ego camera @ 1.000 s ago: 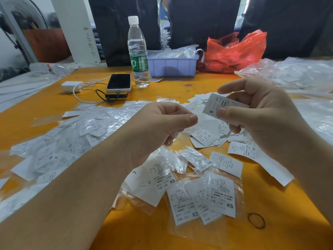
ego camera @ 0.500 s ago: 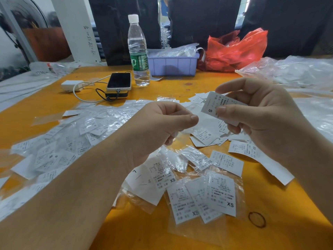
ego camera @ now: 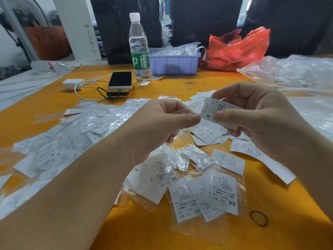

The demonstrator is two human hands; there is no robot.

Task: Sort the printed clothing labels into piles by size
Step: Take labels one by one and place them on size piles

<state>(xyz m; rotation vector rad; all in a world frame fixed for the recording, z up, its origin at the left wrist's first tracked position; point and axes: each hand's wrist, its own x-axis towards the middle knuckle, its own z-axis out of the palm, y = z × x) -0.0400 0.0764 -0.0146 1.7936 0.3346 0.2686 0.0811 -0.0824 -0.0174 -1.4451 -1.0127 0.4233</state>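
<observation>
Small print on the S label (ego camera: 216, 112) is unreadable.

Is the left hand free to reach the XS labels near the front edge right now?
Probably yes. The left hand hovers above the table, pinching at most a clear film, and the XS labels lie uncovered just below and right of it.

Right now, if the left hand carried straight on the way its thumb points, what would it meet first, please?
Probably the S label pinched in the right hand; the left hand has its thumb tip just short of that label's near edge, though depth is uncertain.
</observation>
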